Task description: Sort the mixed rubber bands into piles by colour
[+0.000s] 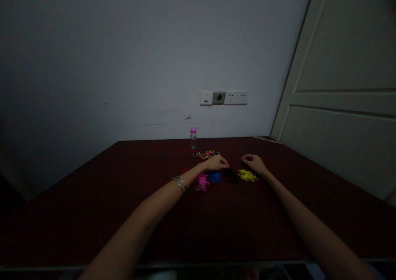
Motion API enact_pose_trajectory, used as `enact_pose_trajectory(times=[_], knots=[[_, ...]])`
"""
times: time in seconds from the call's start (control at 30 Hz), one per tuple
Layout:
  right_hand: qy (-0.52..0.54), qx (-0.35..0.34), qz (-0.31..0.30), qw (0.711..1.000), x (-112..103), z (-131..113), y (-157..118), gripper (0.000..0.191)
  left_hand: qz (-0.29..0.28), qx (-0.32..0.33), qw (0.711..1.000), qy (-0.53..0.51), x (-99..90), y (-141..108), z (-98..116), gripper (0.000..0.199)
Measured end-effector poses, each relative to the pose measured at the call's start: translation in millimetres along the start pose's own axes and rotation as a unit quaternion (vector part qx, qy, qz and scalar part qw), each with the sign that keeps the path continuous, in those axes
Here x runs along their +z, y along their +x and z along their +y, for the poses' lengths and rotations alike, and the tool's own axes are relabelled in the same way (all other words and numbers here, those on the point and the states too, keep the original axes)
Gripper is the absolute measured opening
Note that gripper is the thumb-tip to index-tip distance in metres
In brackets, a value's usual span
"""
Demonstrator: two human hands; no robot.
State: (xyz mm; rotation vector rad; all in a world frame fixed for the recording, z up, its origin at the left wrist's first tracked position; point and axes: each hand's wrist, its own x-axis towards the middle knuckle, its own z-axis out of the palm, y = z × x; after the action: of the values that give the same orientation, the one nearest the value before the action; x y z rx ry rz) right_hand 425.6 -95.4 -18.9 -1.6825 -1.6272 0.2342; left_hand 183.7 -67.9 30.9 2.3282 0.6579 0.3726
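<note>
Small coloured bands lie in piles on the dark red table: pink (202, 182), blue (214, 176), black (231, 175) and yellow (247, 175). A bit of red shows behind my left wrist. Farther back is a mixed-colour pile (208, 154). My left hand (218, 162) is at the back edge of the black pile, its fingers pinched together; what they hold, if anything, is too small to tell. My right hand (254, 163) rests just behind the yellow pile, fingers curled together, with their contents not distinguishable.
A clear bottle with a pink lid (193, 138) stands behind the mixed pile. The table (123, 164) meets a wall with sockets (236, 98). A pale panelled door (346, 90) is on the right.
</note>
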Motion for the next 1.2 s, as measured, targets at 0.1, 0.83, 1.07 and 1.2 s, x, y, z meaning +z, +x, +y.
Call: enact_pose_trajectory(times=[0.1, 0.83, 1.07, 1.2], knots=[[0.0, 0.005, -0.002, 1.0, 1, 1, 1, 0.024, -0.005, 0.009, 1.0, 0.021, 1.4, -1, 3, 0.025], [0.017, 0.033, -0.018, 0.999, -1, 1, 9, 0.021, 0.476, -0.233, 0.848, -0.032, -76.5, -81, -109, 0.042], [0.063, 0.049, -0.1, 0.992, 9, -30, 29, 0.028, 0.461, -0.215, 0.859, -0.05, -72.1, -81, -102, 0.042], [0.032, -0.013, -0.126, 0.991, 25, -65, 37, 0.025, 0.462, -0.203, 0.861, -0.057, -71.9, -82, -107, 0.042]])
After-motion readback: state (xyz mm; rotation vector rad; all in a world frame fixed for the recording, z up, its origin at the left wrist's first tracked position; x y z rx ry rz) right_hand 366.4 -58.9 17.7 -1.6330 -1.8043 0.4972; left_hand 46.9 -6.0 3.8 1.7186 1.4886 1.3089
